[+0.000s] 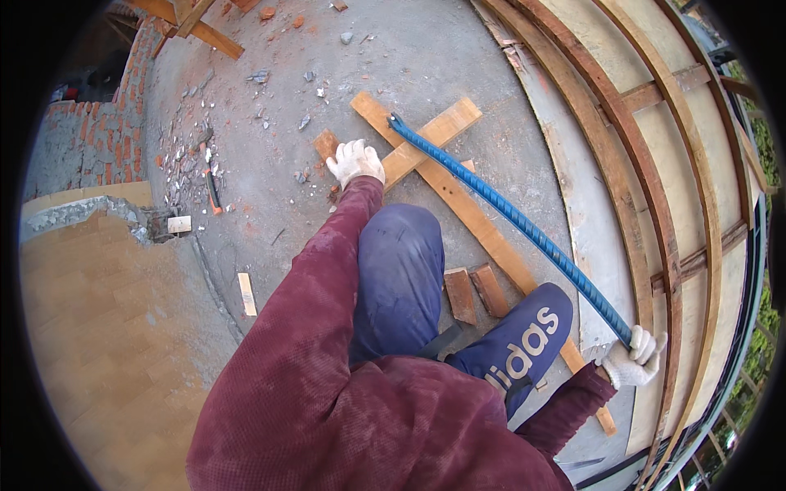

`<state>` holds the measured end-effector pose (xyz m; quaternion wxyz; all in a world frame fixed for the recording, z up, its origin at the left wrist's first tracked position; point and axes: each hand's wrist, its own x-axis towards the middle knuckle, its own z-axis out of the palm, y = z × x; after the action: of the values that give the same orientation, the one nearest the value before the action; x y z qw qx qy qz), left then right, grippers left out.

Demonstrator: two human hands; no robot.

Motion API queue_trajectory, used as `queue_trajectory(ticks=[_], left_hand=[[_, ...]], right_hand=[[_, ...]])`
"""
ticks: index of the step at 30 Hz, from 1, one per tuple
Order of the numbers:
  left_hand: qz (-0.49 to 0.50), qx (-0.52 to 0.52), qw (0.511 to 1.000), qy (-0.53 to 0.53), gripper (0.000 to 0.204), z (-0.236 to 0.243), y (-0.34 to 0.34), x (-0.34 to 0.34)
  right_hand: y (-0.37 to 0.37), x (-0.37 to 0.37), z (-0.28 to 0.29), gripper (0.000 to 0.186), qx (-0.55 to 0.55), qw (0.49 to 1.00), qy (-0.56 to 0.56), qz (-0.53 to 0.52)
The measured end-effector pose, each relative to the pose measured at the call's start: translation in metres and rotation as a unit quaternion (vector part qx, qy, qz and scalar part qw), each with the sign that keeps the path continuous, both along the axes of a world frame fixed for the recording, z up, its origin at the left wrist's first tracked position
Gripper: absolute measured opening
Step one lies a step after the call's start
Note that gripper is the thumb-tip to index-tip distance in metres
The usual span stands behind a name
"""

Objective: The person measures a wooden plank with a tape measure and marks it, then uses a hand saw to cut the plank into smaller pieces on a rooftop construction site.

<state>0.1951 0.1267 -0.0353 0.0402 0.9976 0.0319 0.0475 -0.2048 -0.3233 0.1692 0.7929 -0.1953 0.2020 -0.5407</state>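
My right hand (634, 360), in a white knit glove, is closed round the near end of a long blue ribbed crowbar (524, 221). The bar slants away to the upper left, its far tip above two crossed wooden boards. My left hand (358, 162), also gloved, has its fingers bent over the near end of the shorter crossing board (438, 135); its fingertips are partly hidden. The longer board (475, 213) runs beneath it toward my right knee. A short brown wood piece (325, 145) sticks out beside my left hand.
Two short brown blocks (461, 296) lie between my legs. A hammer (210, 180) rests among rubble on the left. Curved-looking timber framing with pale panels (655, 155) lines the right side. Far left is a broken brick wall (98, 139); wooden beams (205, 33) stand at the top.
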Motion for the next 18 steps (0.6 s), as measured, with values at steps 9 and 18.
queue_trajectory(ticks=[9, 18], left_hand=[[-0.045, -0.045, 0.995, -0.083, 0.043, -0.005, 0.000, 0.004], [-0.144, -0.137, 0.976, -0.083, 0.031, 0.007, -0.008, 0.012]], right_hand=[[-0.016, -0.045, -0.057, 0.013, 0.177, 0.973, 0.104, -0.108], [0.052, -0.022, 0.138, 0.018, -0.196, 0.980, 0.009, -0.013]])
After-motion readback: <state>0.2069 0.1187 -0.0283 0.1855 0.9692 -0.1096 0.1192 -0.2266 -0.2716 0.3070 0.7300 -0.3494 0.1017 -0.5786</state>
